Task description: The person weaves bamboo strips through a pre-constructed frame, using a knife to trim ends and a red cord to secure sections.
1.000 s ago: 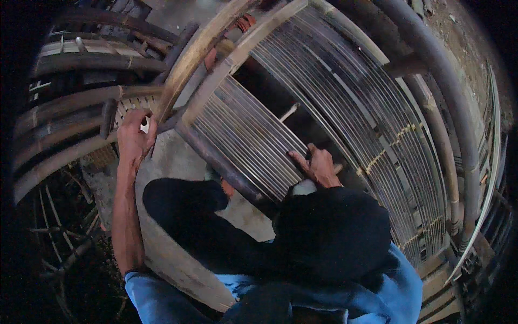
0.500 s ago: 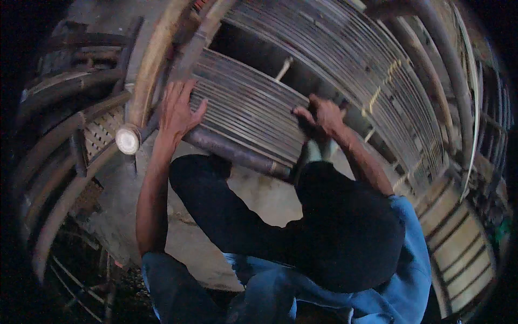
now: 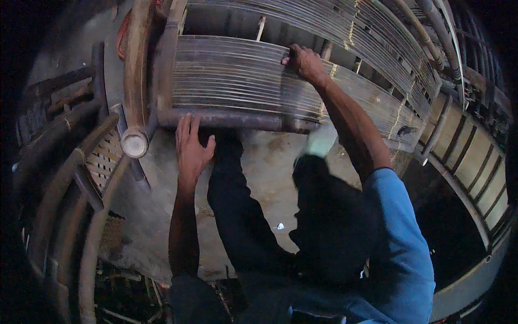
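Looks well along on the slatted bamboo frame (image 3: 237,59), across the upper middle of the view, just ahead of the knees. Shows the near panel (image 3: 216,86) filled with thin lengthwise slats and bounded on the near side by a dark rail (image 3: 226,119). Shows the far panel (image 3: 324,21) filled with slats too, with yellow bindings (image 3: 351,32) crossing the rows in places. Leaves a dark gap (image 3: 232,21) between the two, crossed by a pale peg (image 3: 261,28); cannot say whether to count that as unfinished or as part of the build, nor name anything certain as left over.

Has the left hand (image 3: 194,154) open at the dark rail, with fingers spread and tips over or against it; cannot tell contact from a hover. Has the right hand (image 3: 307,66) bent at the far edge of the near panel, with fingers curled; cannot tell a firm grip from a light rest.

Loses part of the near panel behind the right forearm (image 3: 350,116), and some of the far panel past the top edge. Cannot tell sock from shoe in the pale green shape (image 3: 322,141) below the dark rail. Fades to black at lower left and around the rim.
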`<state>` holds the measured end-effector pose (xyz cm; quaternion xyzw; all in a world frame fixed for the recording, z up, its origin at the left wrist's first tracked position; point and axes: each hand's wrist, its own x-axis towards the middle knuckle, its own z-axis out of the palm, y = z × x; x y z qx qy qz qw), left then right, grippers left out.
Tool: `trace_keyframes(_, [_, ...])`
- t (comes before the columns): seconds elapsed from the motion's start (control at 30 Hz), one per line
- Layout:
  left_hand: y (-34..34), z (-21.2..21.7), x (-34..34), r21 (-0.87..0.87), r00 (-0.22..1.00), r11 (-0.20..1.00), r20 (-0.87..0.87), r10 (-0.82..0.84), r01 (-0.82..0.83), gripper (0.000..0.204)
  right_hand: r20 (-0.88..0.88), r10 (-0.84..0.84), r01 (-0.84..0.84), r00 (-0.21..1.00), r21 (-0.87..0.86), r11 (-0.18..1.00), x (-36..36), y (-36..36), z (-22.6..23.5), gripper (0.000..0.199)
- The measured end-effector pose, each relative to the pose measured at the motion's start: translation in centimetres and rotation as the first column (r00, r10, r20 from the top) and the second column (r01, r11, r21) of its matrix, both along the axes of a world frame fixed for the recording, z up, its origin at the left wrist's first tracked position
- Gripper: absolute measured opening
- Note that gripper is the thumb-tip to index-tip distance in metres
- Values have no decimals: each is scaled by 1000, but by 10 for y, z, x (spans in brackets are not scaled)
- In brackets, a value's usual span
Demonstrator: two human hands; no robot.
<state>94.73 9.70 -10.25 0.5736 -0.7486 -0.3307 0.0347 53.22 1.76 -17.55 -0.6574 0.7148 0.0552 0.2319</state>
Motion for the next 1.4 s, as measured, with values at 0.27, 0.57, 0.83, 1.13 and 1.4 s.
trace_keyframes(0.27, [-27, -7, -19, 102, 993, 987, -1, 121, -120, 67, 54, -56, 51, 997, 82, 995, -15, -3, -15, 58])
trace_keyframes(0.57, [-92, -2, -77, -154, 996, 984, -37, 84, -88, 99, 292, -149, 67, 945, 273, 960, -19, -24, 7, 92])
trace_keyframes(0.83, [-134, -36, -140, -198, 979, 976, 166, 121, -87, 126, 274, 38, -197, 961, 579, 791, -51, -67, 22, 103])
trace_keyframes(1.13, [-145, -53, -166, -130, 985, 985, 114, 131, -116, 134, 390, 30, -240, 920, 503, 830, -68, -57, 48, 77])
trace_keyframes(1.4, [-210, -59, -201, -227, 997, 972, 21, 74, -67, 133, 307, -50, -84, 950, 408, 909, -99, -99, 71, 68])
